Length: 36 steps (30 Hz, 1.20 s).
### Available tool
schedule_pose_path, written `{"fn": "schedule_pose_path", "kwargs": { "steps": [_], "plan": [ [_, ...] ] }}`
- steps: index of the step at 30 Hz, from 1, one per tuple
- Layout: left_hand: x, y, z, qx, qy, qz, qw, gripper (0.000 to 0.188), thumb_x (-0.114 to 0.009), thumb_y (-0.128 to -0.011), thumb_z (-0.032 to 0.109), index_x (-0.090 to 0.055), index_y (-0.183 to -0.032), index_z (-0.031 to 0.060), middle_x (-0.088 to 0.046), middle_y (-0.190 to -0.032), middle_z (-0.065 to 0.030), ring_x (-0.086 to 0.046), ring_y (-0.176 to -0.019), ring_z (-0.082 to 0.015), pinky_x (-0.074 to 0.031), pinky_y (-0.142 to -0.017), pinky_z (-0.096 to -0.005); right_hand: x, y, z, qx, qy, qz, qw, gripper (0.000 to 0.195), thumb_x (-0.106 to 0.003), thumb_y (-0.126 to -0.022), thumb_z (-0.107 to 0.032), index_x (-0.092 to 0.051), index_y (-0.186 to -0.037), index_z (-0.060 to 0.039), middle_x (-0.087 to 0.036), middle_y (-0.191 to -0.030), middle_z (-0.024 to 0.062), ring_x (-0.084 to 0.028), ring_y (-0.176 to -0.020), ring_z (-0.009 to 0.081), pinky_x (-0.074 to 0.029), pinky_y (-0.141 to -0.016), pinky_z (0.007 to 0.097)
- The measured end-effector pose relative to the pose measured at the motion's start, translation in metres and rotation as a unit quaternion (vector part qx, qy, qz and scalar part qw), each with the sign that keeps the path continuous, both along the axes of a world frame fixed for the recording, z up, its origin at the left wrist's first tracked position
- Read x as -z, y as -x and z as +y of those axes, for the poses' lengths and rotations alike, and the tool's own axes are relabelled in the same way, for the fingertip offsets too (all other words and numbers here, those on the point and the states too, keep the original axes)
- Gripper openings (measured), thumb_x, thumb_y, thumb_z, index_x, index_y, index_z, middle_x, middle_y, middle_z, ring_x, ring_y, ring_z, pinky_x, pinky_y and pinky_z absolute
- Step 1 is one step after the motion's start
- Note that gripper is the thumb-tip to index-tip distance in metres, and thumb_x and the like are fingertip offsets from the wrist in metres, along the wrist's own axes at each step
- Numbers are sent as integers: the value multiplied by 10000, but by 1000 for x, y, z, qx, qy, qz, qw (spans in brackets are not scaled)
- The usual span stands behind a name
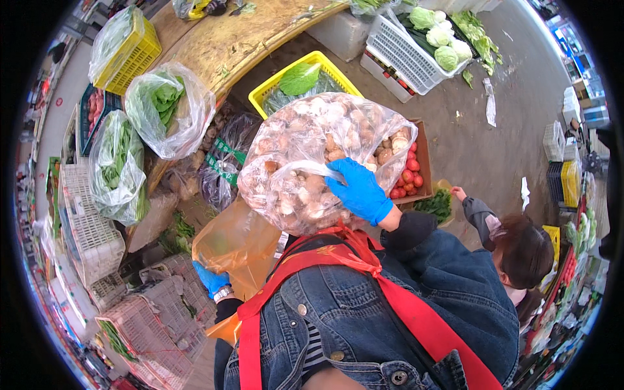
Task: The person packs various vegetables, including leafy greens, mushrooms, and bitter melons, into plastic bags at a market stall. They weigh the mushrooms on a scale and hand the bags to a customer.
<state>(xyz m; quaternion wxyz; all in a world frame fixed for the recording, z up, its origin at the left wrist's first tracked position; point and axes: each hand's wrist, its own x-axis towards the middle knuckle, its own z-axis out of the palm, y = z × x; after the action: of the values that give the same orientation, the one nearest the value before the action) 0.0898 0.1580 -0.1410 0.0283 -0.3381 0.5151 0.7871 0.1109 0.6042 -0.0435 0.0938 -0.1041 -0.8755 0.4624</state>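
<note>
A large clear plastic bag of mushrooms (302, 131) fills the middle of the head view. My right hand (360, 190), in a blue glove, grips a gathered strip of the bag's plastic at its near side. At the lower left, my left hand (211, 280), also gloved in blue, holds an orange translucent plastic bag (239, 239), whose far part lies against the mushroom bag. The left fingertips are partly hidden by the orange plastic. Just right of the mushrooms, red tomatoes (408, 175) lie in a cardboard box (423, 158).
Bagged leafy greens (168, 105) and a yellow crate (129, 53) stand left by a wooden table (229, 39). A yellow basket (336, 73) and white cabbage crate (404, 48) are beyond. Stacked crates (146, 331) stand lower left. Another person (521, 248) is close on the right, one hand extended.
</note>
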Motion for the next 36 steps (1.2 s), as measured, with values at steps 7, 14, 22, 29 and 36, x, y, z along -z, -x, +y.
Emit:
{"fn": "schedule_pose_path", "kwargs": {
  "steps": [7, 14, 22, 29, 36],
  "plan": [
    [-8, 7, -4, 14, 20, 14, 1000, 509, -394, -890, 452, -393, -1289, 135, -425, -1274, -38, -451, -1028, -190, -399, -757, -309, 3, -4, 4, 31, 8, 36, 999, 252, -602, -757, -157, -555, -977, -42, -556, -904, 150, -553, -826, 329, -444, -706, 375],
    [-7, -4, -23, 94, -134, 63, 984, 547, -365, -884, 489, -377, -1301, 135, -406, -1304, -56, -431, -1133, -230, -380, -915, -382, 19, 7, 8, 28, -27, 57, 998, 219, -588, -766, -163, -557, -939, -33, -551, -851, 165, -553, -758, 338, -446, -660, 401],
    [-15, -97, -81, -222, -77, 101, 967, 521, -315, -910, 465, -408, -1262, 93, -455, -1249, -97, -456, -1112, -258, -383, -930, -405, 57, 28, 12, -122, -99, 80, 984, 278, -563, -828, -187, -533, -997, 33, -565, -763, 123, -524, -657, 231, -418, -593, 338],
    [-25, -194, -86, -452, -59, 135, 880, 444, -374, -917, 395, -443, -1224, 83, -529, -1157, -86, -523, -1006, -235, -433, -865, -378, 55, 75, -12, -160, 103, -227, 955, 234, -530, -848, -199, -574, -974, -6, -482, -728, -12, -423, -633, 60, -346, -542, 219],
    [6, -265, -55, -535, -31, 126, 835, 476, -428, -894, 397, -409, -1246, 77, -499, -1182, -101, -514, -1012, -244, -436, -858, -368, 7, 98, 14, -114, -58, -219, 967, 181, -510, -829, -222, -635, -901, -113, -287, -576, -76, -252, -475, 33, -177, -427, 213]
  ]
}}
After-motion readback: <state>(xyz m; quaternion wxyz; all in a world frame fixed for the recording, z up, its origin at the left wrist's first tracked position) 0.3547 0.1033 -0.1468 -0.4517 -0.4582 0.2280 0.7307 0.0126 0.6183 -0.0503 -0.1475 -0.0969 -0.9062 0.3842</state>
